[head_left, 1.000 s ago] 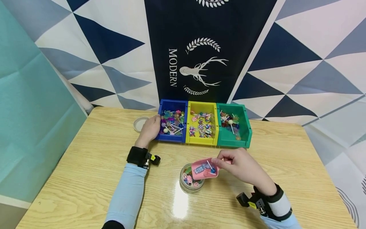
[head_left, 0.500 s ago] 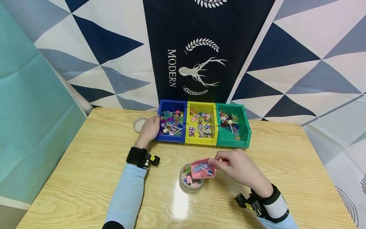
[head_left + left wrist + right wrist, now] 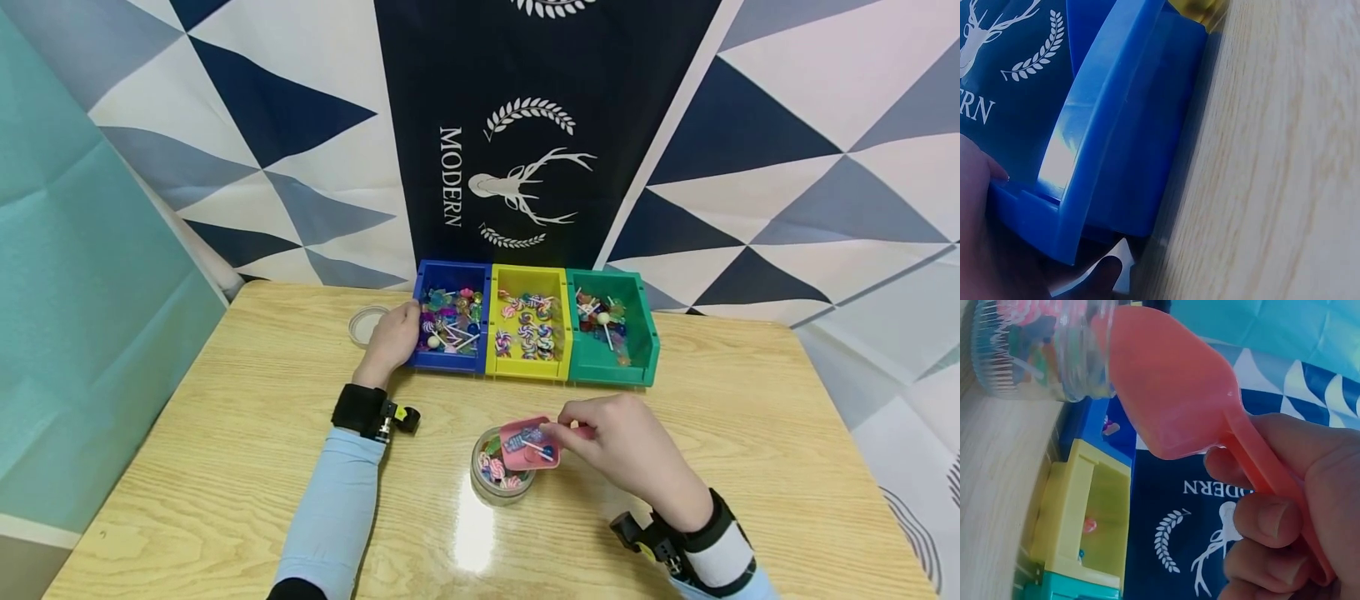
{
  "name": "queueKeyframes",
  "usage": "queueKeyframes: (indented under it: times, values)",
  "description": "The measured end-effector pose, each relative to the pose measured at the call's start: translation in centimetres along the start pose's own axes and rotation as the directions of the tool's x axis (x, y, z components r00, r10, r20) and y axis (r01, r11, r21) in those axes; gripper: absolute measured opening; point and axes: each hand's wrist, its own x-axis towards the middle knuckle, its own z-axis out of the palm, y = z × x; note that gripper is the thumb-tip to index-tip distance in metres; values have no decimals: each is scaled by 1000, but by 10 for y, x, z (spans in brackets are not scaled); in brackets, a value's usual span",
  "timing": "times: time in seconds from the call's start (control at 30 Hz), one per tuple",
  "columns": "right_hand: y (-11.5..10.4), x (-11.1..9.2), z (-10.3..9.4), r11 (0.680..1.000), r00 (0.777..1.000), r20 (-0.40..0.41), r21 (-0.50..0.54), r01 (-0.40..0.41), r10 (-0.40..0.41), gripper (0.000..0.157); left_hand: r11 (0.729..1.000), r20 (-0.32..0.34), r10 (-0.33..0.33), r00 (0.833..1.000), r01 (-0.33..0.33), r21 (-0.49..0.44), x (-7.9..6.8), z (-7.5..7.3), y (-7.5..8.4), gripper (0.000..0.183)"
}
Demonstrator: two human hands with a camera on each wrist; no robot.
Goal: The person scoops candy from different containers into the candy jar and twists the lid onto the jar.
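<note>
My left hand (image 3: 393, 335) grips the left wall of a blue bin (image 3: 450, 362) that holds mixed lollipops and small candies. In the left wrist view the fingers curl over the bin's rim. My right hand (image 3: 626, 446) holds a pink scoop (image 3: 517, 457) by its handle, fingers wrapped round it in the right wrist view. A few wrapped and stick candies (image 3: 536, 443) lie in the scoop. Its front lip overlaps the mouth of a glass jar (image 3: 497, 497), which stands upright with colourful candies inside. The right wrist view shows the scoop's underside (image 3: 1169, 381) at the jar's rim.
A yellow bin (image 3: 525, 368) with swirl candies and a green bin (image 3: 637, 358) with lollipops stand in a row right of the blue one. A round lid (image 3: 366, 326) lies on the wooden table (image 3: 247, 433) by my left hand. Patterned cloth (image 3: 315, 125) hangs behind.
My right hand has moved slightly left, bringing the scoop a little further over the jar's mouth. The candies in the scoop have shifted a bit. My left hand stays on the blue bin.
</note>
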Motion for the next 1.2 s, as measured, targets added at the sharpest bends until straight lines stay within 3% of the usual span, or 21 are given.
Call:
queueKeyframes:
  times: [0.2, 0.7, 0.93, 1.2]
  values:
    - [-5, 0, 1, 997, 998, -43, -54, 46, -48, 20, 1000, 2, -6, 1000, 6, -14, 0, -1, 0, 63]
    - [-4, -1, -6, 998, 999, -44, -49, 29, -31, 18, 1000, -1, -2, 1000, 2, 0, -1, -2, 1, 63]
    - [8, -2, -15, 996, 991, -106, -45, -82, 77, 17, 1000, 5, -1, 1000, 1, 2, 0, -1, 0, 63]
    - [19, 4, -9, 983, 971, -151, 38, -182, 185, 22, 1000, 3, -3, 1000, 3, -14, -1, 1, 2, 61]
